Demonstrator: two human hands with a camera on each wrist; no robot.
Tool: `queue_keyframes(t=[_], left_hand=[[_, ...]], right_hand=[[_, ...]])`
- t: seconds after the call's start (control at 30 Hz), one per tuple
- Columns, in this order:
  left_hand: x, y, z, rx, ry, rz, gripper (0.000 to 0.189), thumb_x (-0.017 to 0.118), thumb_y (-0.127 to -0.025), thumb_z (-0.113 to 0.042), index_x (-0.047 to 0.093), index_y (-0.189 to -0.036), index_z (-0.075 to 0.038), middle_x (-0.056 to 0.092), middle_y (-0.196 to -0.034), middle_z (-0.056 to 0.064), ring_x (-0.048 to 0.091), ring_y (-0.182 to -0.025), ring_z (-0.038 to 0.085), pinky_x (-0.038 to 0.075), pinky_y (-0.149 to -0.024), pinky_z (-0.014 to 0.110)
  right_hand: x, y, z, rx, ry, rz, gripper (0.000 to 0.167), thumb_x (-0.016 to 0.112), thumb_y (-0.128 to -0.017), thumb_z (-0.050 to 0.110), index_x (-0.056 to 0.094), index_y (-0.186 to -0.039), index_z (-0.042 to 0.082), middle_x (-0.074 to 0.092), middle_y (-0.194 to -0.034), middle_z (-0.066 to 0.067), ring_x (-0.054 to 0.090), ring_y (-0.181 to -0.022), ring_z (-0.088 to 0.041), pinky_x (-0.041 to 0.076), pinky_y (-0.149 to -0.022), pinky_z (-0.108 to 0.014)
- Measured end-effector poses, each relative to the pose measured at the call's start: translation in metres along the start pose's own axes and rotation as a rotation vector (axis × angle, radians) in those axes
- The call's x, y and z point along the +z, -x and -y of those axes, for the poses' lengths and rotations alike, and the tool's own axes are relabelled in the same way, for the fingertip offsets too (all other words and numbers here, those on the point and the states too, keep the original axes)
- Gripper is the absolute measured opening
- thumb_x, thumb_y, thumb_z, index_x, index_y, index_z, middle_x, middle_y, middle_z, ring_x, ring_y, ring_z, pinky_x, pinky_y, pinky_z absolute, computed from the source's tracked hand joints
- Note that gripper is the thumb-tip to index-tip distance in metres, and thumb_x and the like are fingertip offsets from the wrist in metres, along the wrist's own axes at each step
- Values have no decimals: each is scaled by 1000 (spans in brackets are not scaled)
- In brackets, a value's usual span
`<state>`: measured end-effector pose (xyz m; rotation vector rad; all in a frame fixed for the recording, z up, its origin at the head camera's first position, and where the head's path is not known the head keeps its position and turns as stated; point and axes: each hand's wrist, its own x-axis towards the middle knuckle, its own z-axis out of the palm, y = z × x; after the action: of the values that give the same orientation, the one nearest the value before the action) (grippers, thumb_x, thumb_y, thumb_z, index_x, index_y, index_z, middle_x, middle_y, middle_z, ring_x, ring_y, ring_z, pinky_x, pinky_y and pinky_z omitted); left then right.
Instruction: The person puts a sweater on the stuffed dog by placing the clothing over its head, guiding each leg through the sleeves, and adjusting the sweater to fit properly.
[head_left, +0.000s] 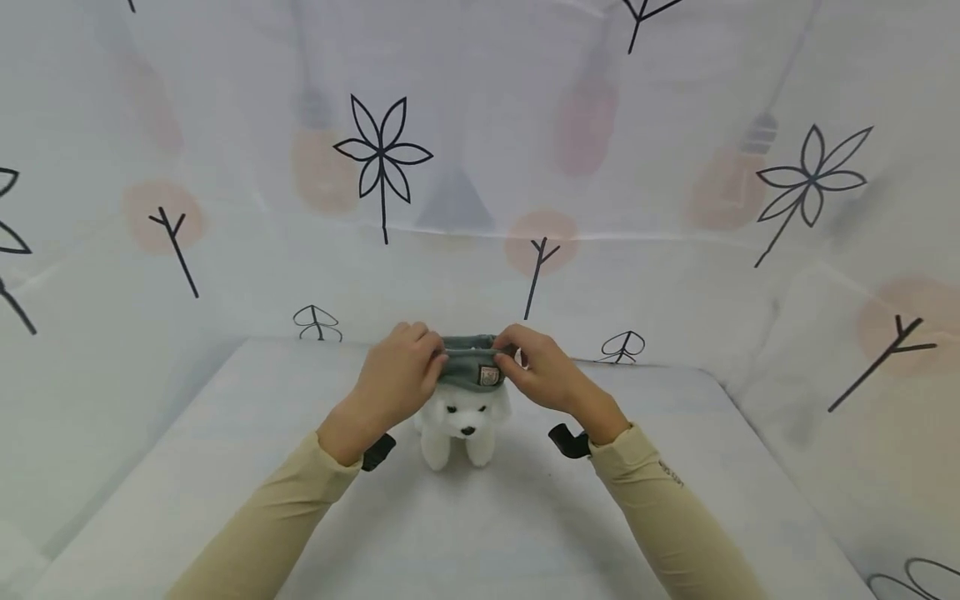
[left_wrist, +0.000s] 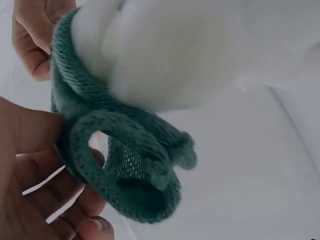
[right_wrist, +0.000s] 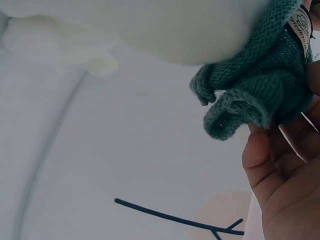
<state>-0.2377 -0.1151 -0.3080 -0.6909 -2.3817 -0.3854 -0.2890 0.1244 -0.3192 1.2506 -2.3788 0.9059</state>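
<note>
Nearest the camera, two tan sleeves (head_left: 255,517) come in from the lower left and lower right of the frame, with a dark wrist piece (head_left: 379,452) by the left cuff and another black piece (head_left: 570,442) by the right. Bare stretch of white table (head_left: 450,542) between them at bottom centre.

Further in, just below the middle: the left hand (head_left: 399,371) pinches one side of a green knit garment (head_left: 468,371), thumb on the fabric, and the right hand (head_left: 551,371) pinches the other side. The knit lies on the head of a white plush dog (head_left: 463,433) that's upright and facing the camera, with a little patch (head_left: 490,376) showing right of centre.

Progress-wise, I'd call it early: the lower edge is over the top of the head, but eyes and nose are uncovered, and the front legs are bare. In the left wrist view a rolled loop (left_wrist: 145,210) hangs with nothing through it, so most of the fitting looks undone. Can't tell how far down the back it goes.

Behind all that, a pale backdrop (head_left: 465,125) with black line drawings fills the upper frame.
</note>
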Motion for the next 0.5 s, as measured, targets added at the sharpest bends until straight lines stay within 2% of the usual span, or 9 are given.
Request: queue_keyframes(t=[0.13, 0.23, 0.37, 0.5], left_hand=[[9, 5, 7, 33, 87, 54, 10, 65, -91, -19, 66, -91, -9, 60, -85, 0, 50, -79, 20, 46, -69, 33], [16, 11, 12, 59, 123, 87, 24, 66, -90, -29, 66, -100, -7, 64, -95, 3, 54, -89, 21, 47, -78, 35], [22, 22, 19, 59, 142, 133, 45, 69, -86, -43, 63, -112, -6, 65, -105, 3, 57, -100, 22, 46, -88, 38], [27, 32, 24, 66, 165, 159, 62, 73, -79, -49, 58, -121, -6, 63, -110, 2, 56, -103, 22, 45, -90, 40]], right_hand=[[4, 4, -1, 57, 21, 36, 8, 56, -97, 16, 61, -103, 14, 57, -91, 6, 51, -79, -9, 45, -65, -31], [7, 7, -3, 90, 26, 72, 15, 55, -98, 27, 60, -107, 16, 57, -95, 7, 52, -83, -9, 46, -69, -31], [15, 11, -4, 114, 21, 131, 35, 56, -95, 44, 56, -117, 17, 57, -103, 7, 53, -91, -10, 47, -76, -33], [20, 17, -6, 153, -1, 175, 63, 65, -83, 58, 50, -128, 17, 55, -113, 8, 53, -101, -10, 48, -85, -35]])
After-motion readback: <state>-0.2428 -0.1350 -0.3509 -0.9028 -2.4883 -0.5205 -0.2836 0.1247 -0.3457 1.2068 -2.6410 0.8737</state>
